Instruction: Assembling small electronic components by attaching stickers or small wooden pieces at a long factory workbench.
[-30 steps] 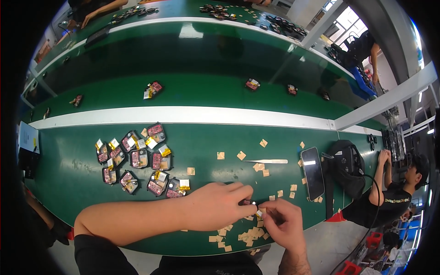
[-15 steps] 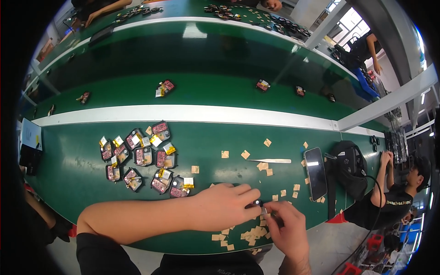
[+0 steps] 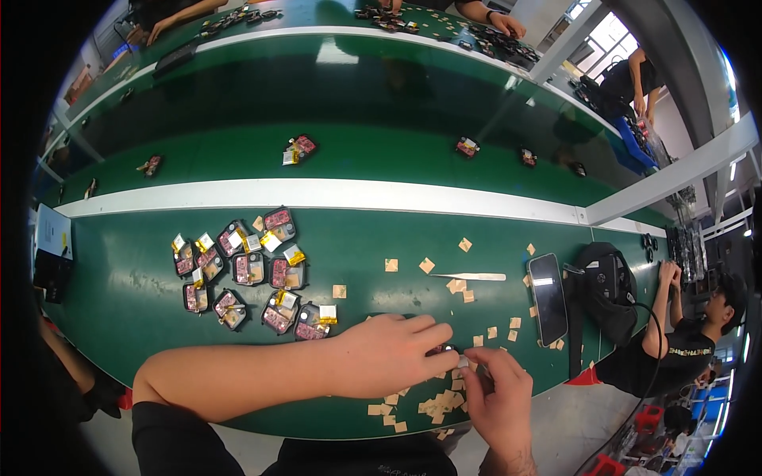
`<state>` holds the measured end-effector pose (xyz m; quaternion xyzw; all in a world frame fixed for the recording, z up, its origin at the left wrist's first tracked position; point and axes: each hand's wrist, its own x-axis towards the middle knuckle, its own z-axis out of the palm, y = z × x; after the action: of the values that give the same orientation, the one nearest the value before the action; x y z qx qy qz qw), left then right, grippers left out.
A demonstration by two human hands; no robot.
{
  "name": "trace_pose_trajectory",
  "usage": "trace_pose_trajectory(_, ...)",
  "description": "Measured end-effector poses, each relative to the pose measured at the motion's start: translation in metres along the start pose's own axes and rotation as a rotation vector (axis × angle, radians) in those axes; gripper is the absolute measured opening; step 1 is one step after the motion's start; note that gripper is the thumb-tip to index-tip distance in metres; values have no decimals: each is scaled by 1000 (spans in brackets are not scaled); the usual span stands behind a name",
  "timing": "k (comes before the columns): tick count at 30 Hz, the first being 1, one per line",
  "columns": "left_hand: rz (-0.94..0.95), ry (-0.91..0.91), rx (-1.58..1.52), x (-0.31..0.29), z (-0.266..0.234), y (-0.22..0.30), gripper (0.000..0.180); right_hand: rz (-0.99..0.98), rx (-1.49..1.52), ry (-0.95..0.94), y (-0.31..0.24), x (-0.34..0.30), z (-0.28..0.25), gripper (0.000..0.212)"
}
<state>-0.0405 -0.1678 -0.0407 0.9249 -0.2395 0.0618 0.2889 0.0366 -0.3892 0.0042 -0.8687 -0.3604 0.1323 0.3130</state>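
My left hand (image 3: 397,353) lies at the bench's near edge, its fingers closed around a small dark device housing (image 3: 442,349) that they mostly hide. Against the housing's right side, my right hand (image 3: 498,385) pinches a small pale, silvery piece (image 3: 463,362) between thumb and forefinger; its exact kind is unclear. Several tan square stickers (image 3: 432,408) are scattered beneath and beside both hands. Left of my left hand stand several open black housings with pink circuit boards and silver-yellow battery cells, the nearest housing (image 3: 311,323) just beyond my forearm.
Metal tweezers (image 3: 472,277) lie beyond my hands. To the right are a smartphone (image 3: 547,300) and a black bag (image 3: 603,278). Past the white rail (image 3: 333,191), a green conveyor (image 3: 381,163) carries spaced-out assemblies. A box (image 3: 53,238) stands far left; a person (image 3: 683,341) sits at right.
The assemblies on the conveyor have shifted right. My right hand has drawn slightly right, showing more of the silvery piece. Across the line, a co-worker's hands have come into view.
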Motion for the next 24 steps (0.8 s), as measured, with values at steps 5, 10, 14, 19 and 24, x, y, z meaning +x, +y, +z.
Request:
trace_pose_trajectory(5, 17, -20, 66, -1, 1, -3, 35, 0, -1, 50, 1, 1, 5, 26)
trace_pose_trajectory(10, 25, -38, 68, -1, 0, -3, 36, 11, 139, 51, 4, -2, 5, 27)
trace_pose_trajectory(14, 42, -32, 85, -2, 1, -3, 35, 51, 204, 31, 9, -3, -3, 25)
trace_pose_trajectory(19, -1, -9, 30, -2, 3, -3, 29, 112, 149, -71, 12, -1, -11, 23)
trace_pose_trajectory(24, -22, 29, -15, 0, 6, -4, 24, 93, 121, -47, 7, -1, -6, 25)
